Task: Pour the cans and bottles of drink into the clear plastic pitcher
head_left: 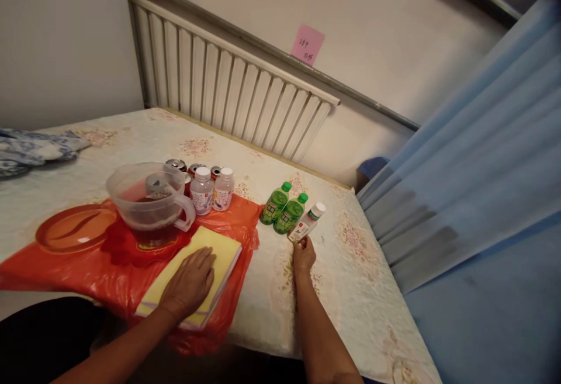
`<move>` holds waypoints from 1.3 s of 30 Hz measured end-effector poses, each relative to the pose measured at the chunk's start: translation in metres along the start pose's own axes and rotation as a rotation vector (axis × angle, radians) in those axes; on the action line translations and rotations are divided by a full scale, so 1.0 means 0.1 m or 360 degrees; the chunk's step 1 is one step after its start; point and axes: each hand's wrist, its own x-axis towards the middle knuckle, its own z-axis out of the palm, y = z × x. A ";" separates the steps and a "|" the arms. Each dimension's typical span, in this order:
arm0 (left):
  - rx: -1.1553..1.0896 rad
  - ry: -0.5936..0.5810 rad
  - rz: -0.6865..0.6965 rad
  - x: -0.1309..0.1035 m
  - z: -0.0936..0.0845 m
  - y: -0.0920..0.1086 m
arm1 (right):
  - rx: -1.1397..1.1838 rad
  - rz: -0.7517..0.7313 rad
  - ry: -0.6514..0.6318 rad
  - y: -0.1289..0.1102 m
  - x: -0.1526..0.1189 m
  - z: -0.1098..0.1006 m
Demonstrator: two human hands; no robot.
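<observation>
My left hand [190, 279] lies flat, palm down, on a folded yellow cloth [223, 249]. Farther right, my right hand [304, 255] has its fingers closed on the lower part of a clear bottle [307, 224] with a white cap and a green band at its neck. The bottle leans to the right. Just left of it stand two green-labelled bottles [289, 214] with green caps. Beyond the cloth, a clear plastic jug [144, 203] with dark liquid low inside sits on a red scalloped dish [118, 249].
Two white-capped bottles [202, 192] and several drink cans [176, 165] stand behind the jug. An orange oval plate [74, 229] lies left on red plastic sheeting [239, 220]. A floral cloth covers the table [350, 296]. A radiator [228, 86] and blue curtain [451, 168] border it.
</observation>
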 end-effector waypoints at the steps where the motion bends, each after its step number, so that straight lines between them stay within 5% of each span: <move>1: 0.0005 -0.0002 -0.0001 0.00 0.00 0.00 | 0.0000 -0.0004 0.0000 0.00 0.00 0.00; 39: -0.0056 0.0017 -0.0017 0.01 0.00 -0.01 | 0.0018 -0.0003 0.0014 0.04 0.02 0.02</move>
